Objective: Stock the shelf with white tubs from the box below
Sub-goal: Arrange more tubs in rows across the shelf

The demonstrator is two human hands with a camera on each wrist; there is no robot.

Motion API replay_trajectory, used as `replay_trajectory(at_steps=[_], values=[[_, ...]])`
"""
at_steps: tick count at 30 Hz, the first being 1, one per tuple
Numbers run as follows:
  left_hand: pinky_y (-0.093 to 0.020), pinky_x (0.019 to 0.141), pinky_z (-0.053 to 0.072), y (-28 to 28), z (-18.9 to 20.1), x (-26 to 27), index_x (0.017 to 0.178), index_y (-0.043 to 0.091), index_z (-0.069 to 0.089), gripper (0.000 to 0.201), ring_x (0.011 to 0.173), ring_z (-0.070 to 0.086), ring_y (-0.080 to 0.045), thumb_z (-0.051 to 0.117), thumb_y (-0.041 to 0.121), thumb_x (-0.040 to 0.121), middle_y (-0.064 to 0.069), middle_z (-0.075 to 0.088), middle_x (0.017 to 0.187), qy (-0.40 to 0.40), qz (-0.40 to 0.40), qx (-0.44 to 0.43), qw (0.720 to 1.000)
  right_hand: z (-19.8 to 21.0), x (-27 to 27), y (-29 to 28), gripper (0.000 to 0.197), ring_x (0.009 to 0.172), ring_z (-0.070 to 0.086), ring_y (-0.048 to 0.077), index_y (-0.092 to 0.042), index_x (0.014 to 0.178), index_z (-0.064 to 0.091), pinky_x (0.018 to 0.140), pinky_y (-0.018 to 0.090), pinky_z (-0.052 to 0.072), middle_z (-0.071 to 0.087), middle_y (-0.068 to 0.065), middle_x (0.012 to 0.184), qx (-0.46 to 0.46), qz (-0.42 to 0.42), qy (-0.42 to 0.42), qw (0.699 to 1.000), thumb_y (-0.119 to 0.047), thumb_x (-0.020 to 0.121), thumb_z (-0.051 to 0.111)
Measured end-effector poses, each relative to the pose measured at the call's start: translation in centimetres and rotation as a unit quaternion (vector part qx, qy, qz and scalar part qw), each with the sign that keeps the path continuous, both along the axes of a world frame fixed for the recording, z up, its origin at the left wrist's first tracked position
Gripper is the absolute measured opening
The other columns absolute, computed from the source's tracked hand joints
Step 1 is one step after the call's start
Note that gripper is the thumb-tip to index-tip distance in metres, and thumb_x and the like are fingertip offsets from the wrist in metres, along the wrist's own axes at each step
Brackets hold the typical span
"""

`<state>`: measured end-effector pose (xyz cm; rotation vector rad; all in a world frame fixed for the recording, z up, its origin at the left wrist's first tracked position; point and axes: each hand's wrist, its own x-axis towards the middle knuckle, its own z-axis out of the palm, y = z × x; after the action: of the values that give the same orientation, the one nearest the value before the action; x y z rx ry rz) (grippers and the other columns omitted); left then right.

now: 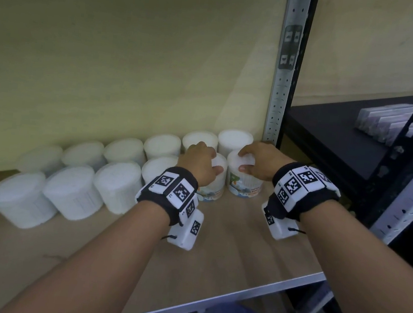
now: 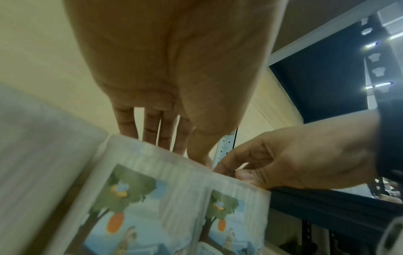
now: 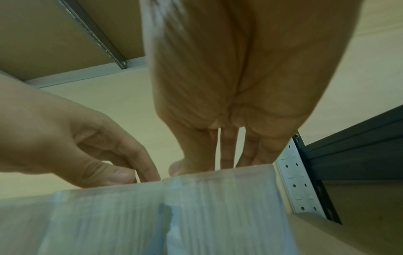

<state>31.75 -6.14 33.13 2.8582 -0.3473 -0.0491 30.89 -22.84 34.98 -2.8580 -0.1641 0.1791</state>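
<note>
Left hand: your left hand (image 1: 199, 162) is on top of one labelled tub (image 1: 214, 183), the fingers curled over its lid and the thumb at the near rim, so it grips the tub from above.
Right hand: your right hand (image 1: 258, 162) holds a second labelled tub (image 1: 244, 180) in the same way, fingers over the far edge of the lid and thumb on the near side.
The two held tubs: they stand upright on the wooden shelf (image 1: 228, 249), side by side and touching or almost touching, at the right end of the front row. In the left wrist view their labels show a tree and an orange shape.
Other white tubs: two rows of them (image 1: 72, 192) stand on the shelf to your left, one row against the back wall and one in front of it.
Shelf post: the grey perforated upright (image 1: 282, 87) stands just beside the right tub.
Neighbour rack: a black shelf (image 1: 331, 134) to the right carries a row of flat packs (image 1: 384, 120).
</note>
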Motion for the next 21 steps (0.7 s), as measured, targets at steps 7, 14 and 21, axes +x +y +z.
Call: replay_trajectory(at_steps=[7,14,21], values=[[-0.037,0.109,0.036,0.6,0.7,-0.2,0.139,0.015,0.046,0.049,0.132,0.042,-0.024,0.057,0.026,0.093,-0.005,0.043,0.143,0.034,-0.032,-0.029,0.998,0.0,0.0,0.0,0.050,0.136,0.037,0.023,-0.018,0.138,0.047,0.111,0.033,0.030,0.039,0.004,0.148,0.000,-0.004,-0.002,1.000,-0.034,0.092,0.059],[-0.037,0.109,0.037,0.9,0.8,-0.1,0.136,0.018,0.049,0.043,0.132,0.042,-0.025,0.055,0.022,0.094,-0.005,0.043,0.143,0.041,-0.027,-0.051,0.998,0.1,-0.1,0.1,0.050,0.137,0.037,0.023,-0.017,0.138,0.047,0.111,0.032,0.030,0.038,0.005,0.149,0.007,-0.003,0.001,1.000,-0.032,0.092,0.059],[-0.036,0.110,0.034,0.8,-0.4,-0.5,0.137,0.011,0.045,0.052,0.131,0.039,-0.027,0.055,0.036,0.093,-0.011,0.040,0.139,0.019,0.020,-0.054,0.998,0.1,0.0,0.2,0.050,0.136,0.038,0.023,-0.018,0.138,0.048,0.111,0.032,0.031,0.039,0.005,0.148,0.002,-0.007,0.004,1.000,-0.033,0.091,0.059]])
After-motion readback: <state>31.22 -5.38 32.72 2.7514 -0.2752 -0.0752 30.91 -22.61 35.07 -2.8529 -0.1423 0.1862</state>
